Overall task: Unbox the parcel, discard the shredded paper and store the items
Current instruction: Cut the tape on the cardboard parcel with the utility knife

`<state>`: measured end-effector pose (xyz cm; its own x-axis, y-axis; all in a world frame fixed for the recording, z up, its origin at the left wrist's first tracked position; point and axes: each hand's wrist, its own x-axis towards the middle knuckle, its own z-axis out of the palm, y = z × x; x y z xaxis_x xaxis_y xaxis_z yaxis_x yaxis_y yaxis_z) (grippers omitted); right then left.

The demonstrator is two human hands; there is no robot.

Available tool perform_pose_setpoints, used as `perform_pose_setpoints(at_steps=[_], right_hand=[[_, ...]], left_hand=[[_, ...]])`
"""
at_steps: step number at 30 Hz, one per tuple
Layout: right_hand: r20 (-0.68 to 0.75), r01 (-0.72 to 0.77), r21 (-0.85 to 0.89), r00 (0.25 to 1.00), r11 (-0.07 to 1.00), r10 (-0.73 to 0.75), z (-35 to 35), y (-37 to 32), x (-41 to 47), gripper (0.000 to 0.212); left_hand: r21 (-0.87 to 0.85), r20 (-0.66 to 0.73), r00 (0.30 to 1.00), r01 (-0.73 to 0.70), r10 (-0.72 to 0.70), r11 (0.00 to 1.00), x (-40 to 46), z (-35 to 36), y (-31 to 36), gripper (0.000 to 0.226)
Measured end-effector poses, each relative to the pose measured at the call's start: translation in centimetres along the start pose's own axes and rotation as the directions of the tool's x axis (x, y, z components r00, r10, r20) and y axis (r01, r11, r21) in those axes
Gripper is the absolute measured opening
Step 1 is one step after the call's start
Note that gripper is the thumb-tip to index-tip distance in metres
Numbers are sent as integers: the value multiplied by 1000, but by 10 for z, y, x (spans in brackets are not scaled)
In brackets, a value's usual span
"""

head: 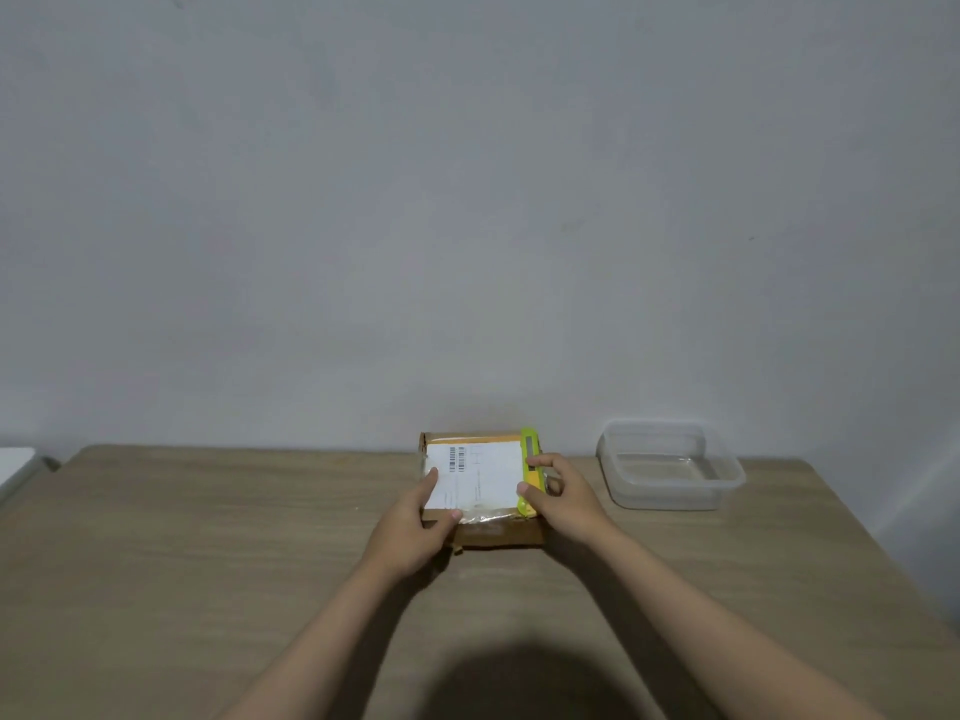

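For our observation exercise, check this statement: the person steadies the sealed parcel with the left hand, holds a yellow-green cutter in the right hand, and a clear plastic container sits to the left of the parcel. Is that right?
Not quite. In the head view the clear plastic container sits to the right of the parcel, not the left. The rest stands: the left hand steadies the sealed parcel, and the right hand holds the yellow-green cutter.

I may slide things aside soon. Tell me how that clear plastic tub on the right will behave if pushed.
The clear plastic tub looks empty and thin-walled, so it is probably light and would slide easily on the smooth table. Low and wide, it seems unlikely to tip. Its walls may flex if squeezed.
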<state>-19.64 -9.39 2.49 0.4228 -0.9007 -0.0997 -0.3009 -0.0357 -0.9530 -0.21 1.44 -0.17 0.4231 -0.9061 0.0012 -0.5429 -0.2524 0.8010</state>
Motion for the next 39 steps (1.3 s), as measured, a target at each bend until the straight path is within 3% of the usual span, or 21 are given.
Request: perform_pose_setpoints(at_steps=[9,15,22,27,31,34,39], right_hand=[[14,9,91,1000,996,-11,0,21,-102,30],[-24,-76,140,997,987,80,5,52,-144,29],[-145,-1,-14,989,1000,-1,-13,46,-156,38],[-105,-68,60,992,996,74,-32,34,-169,42],[-222,-85,66,970,994,98,-39,37,-183,37],[-310,-81,101,944,992,109,-40,47,-188,28],[-292,-113,295,935,949,202,-39,51,-190,21]], left_hand=[[60,-18,1000,-1,2,998,-103,0,3,68],[23,15,1000,12,-13,1000,-147,13,-9,66],[-54,29,998,53,-51,997,-158,14,-15,66],[3,132,991,34,-34,999,-151,7,-14,71],[-27,197,980,1,4,1000,-152,7,-15,73],[-61,188,982,-14,25,998,-153,10,-17,73],[-100,159,987,-20,36,995,-154,14,-22,71]])
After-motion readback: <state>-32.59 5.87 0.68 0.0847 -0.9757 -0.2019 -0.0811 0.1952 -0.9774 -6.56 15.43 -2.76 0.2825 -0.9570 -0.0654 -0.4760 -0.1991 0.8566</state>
